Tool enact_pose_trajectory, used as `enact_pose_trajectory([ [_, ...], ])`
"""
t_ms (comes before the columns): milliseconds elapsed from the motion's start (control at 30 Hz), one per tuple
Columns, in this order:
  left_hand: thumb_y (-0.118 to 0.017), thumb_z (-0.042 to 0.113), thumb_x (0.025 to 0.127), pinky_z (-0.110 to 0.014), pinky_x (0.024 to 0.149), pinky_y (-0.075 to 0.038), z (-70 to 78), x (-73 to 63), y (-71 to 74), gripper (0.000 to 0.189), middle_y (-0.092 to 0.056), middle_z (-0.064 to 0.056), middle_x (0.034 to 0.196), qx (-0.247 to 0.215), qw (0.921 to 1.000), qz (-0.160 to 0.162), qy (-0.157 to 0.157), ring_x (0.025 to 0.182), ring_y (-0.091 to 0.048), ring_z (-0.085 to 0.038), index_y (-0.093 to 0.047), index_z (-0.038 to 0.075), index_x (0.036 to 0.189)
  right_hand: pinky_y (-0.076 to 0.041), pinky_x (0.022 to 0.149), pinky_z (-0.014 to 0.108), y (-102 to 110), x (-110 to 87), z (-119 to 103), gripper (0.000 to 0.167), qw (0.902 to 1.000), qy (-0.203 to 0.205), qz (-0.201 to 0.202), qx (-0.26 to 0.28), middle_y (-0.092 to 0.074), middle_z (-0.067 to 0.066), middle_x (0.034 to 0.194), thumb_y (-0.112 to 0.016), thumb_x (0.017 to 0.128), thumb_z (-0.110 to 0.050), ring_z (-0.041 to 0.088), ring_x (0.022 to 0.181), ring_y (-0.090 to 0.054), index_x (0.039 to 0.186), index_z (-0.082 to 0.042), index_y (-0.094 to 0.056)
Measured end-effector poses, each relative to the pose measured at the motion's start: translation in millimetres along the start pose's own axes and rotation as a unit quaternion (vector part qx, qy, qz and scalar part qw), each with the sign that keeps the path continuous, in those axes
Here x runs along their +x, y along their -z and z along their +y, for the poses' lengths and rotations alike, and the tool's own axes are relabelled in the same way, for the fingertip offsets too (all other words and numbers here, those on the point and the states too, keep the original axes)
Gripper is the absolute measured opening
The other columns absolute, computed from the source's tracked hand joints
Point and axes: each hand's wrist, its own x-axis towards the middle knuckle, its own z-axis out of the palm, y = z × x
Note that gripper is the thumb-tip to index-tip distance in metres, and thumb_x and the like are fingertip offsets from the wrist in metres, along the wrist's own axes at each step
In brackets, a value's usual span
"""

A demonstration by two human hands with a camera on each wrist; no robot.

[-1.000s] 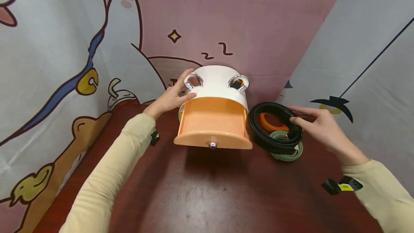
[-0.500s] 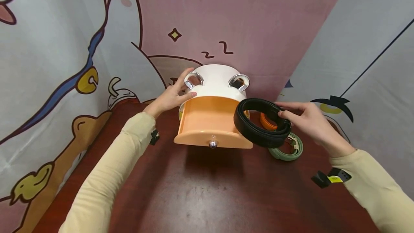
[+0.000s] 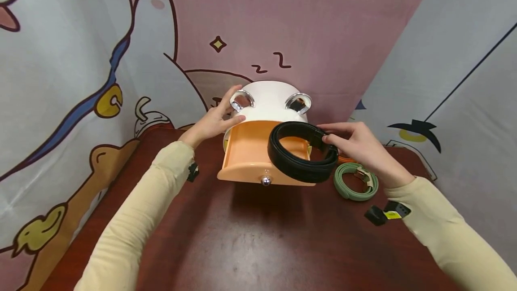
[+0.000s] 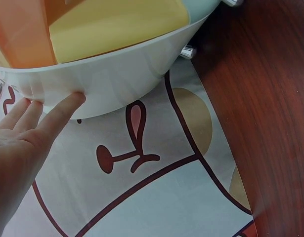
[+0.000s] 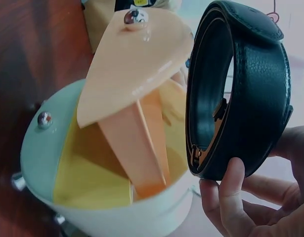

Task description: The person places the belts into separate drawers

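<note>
My right hand point(image 3: 361, 149) pinches a coiled black leather belt point(image 3: 298, 169) between thumb and fingers. The belt hangs over the right part of a pulled-out orange drawer point(image 3: 248, 147), overlapping its front in the head view. The drawer belongs to a rounded white cabinet point(image 3: 268, 98) with silver ring-like ears. My left hand point(image 3: 214, 120) rests against the cabinet's left side, thumb near the top front edge; in the left wrist view its straight fingertips touch the white shell point(image 4: 112, 91). Yellow point(image 5: 90, 170) and pale green point(image 5: 48, 136) drawer fronts show below the orange one in the right wrist view.
A coiled green belt point(image 3: 355, 196) lies on the brown table point(image 3: 242, 241) right of the cabinet. Behind it, a coiled orange belt point(image 3: 347, 159) is mostly hidden by my right hand. A cartoon-printed cloth point(image 3: 323, 26) rises behind the cabinet and along both sides.
My right hand has lifted the black belt off the green and orange belts and carried it left to the orange drawer. My left hand has stayed on the cabinet.
</note>
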Motion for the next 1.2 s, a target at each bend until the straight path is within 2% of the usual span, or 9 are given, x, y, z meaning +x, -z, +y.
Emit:
enact_pose_trajectory([
  [67, -0.062, 0.038, 0.095, -0.056, 0.101, -0.034, -0.2, 0.0, -0.3, 0.082, -0.031, -0.015, 0.152, 0.0, 1.0, -0.001, -0.001, 0.131, -0.043, -0.029, -0.004, 0.046, 0.152, -0.036, 0.043, 0.026, -5, 2.8, -1, 0.035, 1.0, 0.008, 0.0, 0.003, -0.066, 0.01, 0.085, -0.061, 0.095, -0.015, 0.011, 0.046, -0.039, 0.128, -0.005, -0.063],
  [167, -0.062, 0.038, 0.094, -0.057, 0.101, -0.035, -1.0, 0.6, -0.7, 0.083, -0.033, -0.016, 0.152, 0.0, 1.0, -0.001, -0.004, 0.131, -0.043, -0.029, -0.004, 0.046, 0.152, -0.035, 0.046, 0.026, -13, 6.9, -3, 0.034, 0.9998, 0.014, 0.0, 0.015, -0.069, 0.013, 0.092, -0.062, 0.093, -0.013, 0.011, 0.051, -0.043, 0.126, -0.003, -0.064],
  [300, -0.062, 0.037, 0.095, -0.058, 0.101, -0.034, -2.0, 1.1, -0.8, 0.083, -0.033, -0.015, 0.152, -0.002, 1.0, -0.002, -0.007, 0.132, -0.043, -0.029, -0.004, 0.048, 0.152, -0.044, 0.055, 0.026, -21, 13.7, -4, 0.034, 0.9992, -0.002, -0.001, 0.039, -0.068, 0.016, 0.101, -0.062, 0.092, -0.012, 0.014, 0.065, -0.054, 0.124, -0.001, -0.064],
  [600, -0.063, 0.031, 0.095, -0.058, 0.102, -0.033, -4.7, 2.2, -1.7, 0.083, -0.032, -0.016, 0.152, -0.007, 1.0, -0.004, -0.004, 0.132, -0.041, -0.031, -0.004, 0.041, 0.154, -0.051, 0.068, 0.031, -33, 26.6, 0, 0.034, 0.9962, -0.039, -0.015, 0.076, -0.069, 0.01, 0.098, -0.06, 0.091, -0.014, 0.018, 0.085, -0.06, 0.121, 0.001, -0.062],
  [767, -0.062, 0.022, 0.096, -0.057, 0.103, -0.032, -4.4, 3.1, -1.6, 0.083, -0.029, -0.021, 0.152, -0.011, 0.9999, -0.006, -0.004, 0.133, -0.039, -0.036, -0.004, 0.027, 0.156, -0.052, 0.069, 0.031, -36, 31.1, 0, 0.035, 0.9943, -0.049, -0.016, 0.093, -0.069, 0.008, 0.095, -0.059, 0.091, -0.014, 0.015, 0.079, -0.062, 0.12, 0.005, -0.062],
  [833, -0.062, 0.023, 0.097, -0.056, 0.103, -0.033, -4.1, 2.8, -1.3, 0.083, -0.029, -0.02, 0.152, -0.009, 0.9999, -0.006, -0.01, 0.133, -0.039, -0.035, -0.004, 0.028, 0.156, -0.052, 0.069, 0.03, -37, 32.7, 0, 0.035, 0.9933, -0.055, -0.015, 0.1, -0.069, 0.008, 0.096, -0.057, 0.091, -0.013, 0.015, 0.078, -0.062, 0.12, 0.006, -0.061],
  [967, -0.062, 0.032, 0.096, -0.053, 0.103, -0.035, -2.6, 1.6, -0.3, 0.082, -0.03, -0.016, 0.153, 0.002, 0.9999, -0.002, -0.012, 0.133, -0.041, -0.03, -0.004, 0.04, 0.154, -0.052, 0.068, 0.03, -37, 35.4, 1, 0.033, 0.9913, -0.063, -0.002, 0.116, -0.067, 0.006, 0.094, -0.057, 0.093, -0.015, 0.015, 0.078, -0.06, 0.115, 0.009, -0.061],
  [1000, -0.062, 0.032, 0.096, -0.052, 0.103, -0.035, -3.0, 1.7, -0.3, 0.082, -0.03, -0.016, 0.153, 0.002, 0.9999, -0.002, -0.012, 0.132, -0.041, -0.03, -0.004, 0.04, 0.154, -0.052, 0.068, 0.031, -37, 36.0, 2, 0.033, 0.9912, -0.064, 0.004, 0.116, -0.067, 0.005, 0.093, -0.057, 0.093, -0.016, 0.014, 0.078, -0.059, 0.114, 0.009, -0.061],
  [1200, -0.061, 0.022, 0.097, -0.056, 0.104, -0.031, -2.7, 3.1, -0.5, 0.083, -0.026, -0.02, 0.154, -0.009, 0.9999, -0.003, -0.006, 0.134, -0.038, -0.036, -0.004, 0.027, 0.156, -0.052, 0.066, 0.028, -39, 39.7, 5, 0.031, 0.9891, -0.059, 0.033, 0.13, -0.067, 0.002, 0.087, -0.059, 0.092, -0.016, 0.011, 0.072, -0.061, 0.107, 0.011, -0.062],
])
